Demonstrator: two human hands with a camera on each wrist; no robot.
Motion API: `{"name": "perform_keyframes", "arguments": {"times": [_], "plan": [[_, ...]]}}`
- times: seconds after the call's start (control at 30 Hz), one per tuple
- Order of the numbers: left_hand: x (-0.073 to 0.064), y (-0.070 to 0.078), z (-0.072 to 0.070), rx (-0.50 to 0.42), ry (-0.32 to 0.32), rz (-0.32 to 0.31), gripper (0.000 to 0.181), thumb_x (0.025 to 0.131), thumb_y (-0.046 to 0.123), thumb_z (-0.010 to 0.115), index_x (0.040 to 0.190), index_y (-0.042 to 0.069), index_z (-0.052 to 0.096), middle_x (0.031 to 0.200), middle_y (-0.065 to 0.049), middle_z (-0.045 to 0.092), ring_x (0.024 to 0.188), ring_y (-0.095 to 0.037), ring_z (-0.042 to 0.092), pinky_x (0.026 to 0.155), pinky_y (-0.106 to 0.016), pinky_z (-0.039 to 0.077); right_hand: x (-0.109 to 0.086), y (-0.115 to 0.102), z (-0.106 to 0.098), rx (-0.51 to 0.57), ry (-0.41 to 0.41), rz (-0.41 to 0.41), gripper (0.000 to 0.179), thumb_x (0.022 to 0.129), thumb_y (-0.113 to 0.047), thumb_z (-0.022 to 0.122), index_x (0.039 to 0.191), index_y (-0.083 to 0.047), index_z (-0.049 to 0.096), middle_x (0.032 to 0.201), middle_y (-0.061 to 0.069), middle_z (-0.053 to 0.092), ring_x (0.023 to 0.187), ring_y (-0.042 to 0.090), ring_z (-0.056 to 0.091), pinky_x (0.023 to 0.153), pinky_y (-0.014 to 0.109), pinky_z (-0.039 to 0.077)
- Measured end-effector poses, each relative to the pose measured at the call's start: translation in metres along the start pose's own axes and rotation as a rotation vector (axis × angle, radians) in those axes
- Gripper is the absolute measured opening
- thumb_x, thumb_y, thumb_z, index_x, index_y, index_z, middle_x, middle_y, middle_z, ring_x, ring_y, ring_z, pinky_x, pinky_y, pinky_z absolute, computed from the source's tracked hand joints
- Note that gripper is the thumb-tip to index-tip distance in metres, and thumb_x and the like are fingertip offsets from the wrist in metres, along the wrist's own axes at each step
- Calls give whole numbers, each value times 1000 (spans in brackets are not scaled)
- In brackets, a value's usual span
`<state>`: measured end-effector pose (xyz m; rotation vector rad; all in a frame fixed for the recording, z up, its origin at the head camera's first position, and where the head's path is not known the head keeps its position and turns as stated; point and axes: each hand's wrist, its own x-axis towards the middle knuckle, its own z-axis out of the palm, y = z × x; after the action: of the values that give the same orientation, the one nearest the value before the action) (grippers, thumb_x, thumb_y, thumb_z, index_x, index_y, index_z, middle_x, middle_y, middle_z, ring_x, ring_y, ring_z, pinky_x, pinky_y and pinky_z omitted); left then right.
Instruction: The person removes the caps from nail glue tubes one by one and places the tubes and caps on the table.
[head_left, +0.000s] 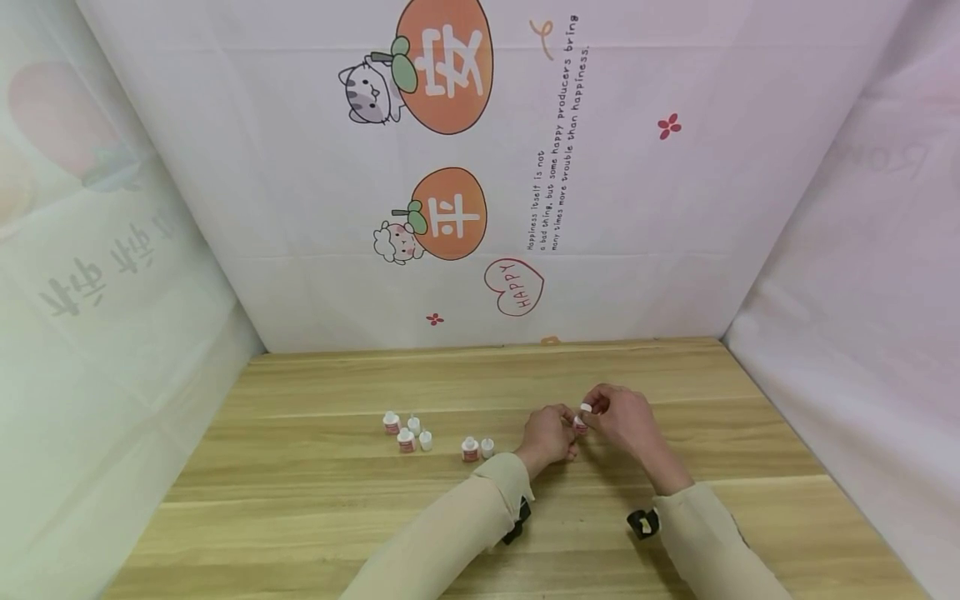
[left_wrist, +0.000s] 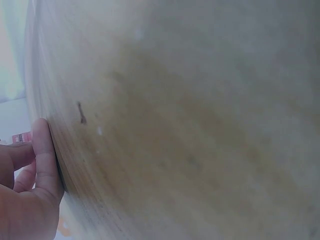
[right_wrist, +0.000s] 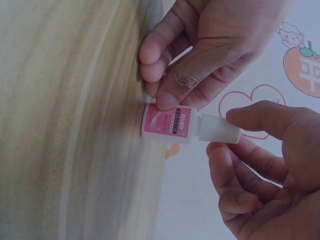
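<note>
A small nail glue bottle (right_wrist: 165, 120) with a pink label stands on the wooden table, between both hands. My left hand (head_left: 547, 435) holds its body; in the right wrist view the left thumb (right_wrist: 167, 100) presses on the label's edge. Thumb and fingers of my right hand (head_left: 628, 421) pinch the white cap (right_wrist: 220, 128) at the bottle's top, where a narrow strip of neck shows. From the left wrist, only a bit of the pink label (left_wrist: 21, 137) appears past the left hand (left_wrist: 37, 175), whose fingers hide the rest.
To the left stand three similar bottles, one (head_left: 470, 450) nearest the left hand and two (head_left: 392, 423) (head_left: 407, 441) farther off. White caps (head_left: 487, 448) with thin tips pointing up stand beside them. A printed white cloth (head_left: 615, 208) rises behind the table (head_left: 315, 517).
</note>
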<state>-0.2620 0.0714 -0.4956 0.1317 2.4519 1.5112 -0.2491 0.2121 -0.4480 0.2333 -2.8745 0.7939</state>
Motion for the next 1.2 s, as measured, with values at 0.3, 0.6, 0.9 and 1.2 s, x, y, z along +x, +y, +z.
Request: {"name": "perform_keyframes", "arguments": {"times": [0.3,0.6,0.9,1.2], "plan": [[-1,0,0,13,11,17,8,95,5,66,90,11,64,78,-1,77,45,-9,57,41,-17,47,0,0,0,-3,-8,-14,12,86,-16,74,93,-7,70,81,3,70,73,15,61,65,33,50],[0,-1,1,19,20,29,9,94,6,67,88,11,64,77,0,77,45,-8,57,41,-18,49,0,1,1,14,-22,-13,14,85,-16,75,95,-8,70,86,5,72,77,18,66,67,35,53],[0,0,1,15,14,11,9,95,6,67,89,13,64,77,0,76,46,-9,59,41,-18,49,1,0,1,7,-28,-9,12,86,-16,73,94,-8,70,84,4,71,77,18,65,68,34,52],[0,0,1,25,21,18,8,94,7,67,89,12,63,80,0,78,46,-10,60,42,-18,49,2,1,1,12,-26,-4,14,86,-18,74,94,-8,70,84,4,72,79,19,67,68,36,54]]}}
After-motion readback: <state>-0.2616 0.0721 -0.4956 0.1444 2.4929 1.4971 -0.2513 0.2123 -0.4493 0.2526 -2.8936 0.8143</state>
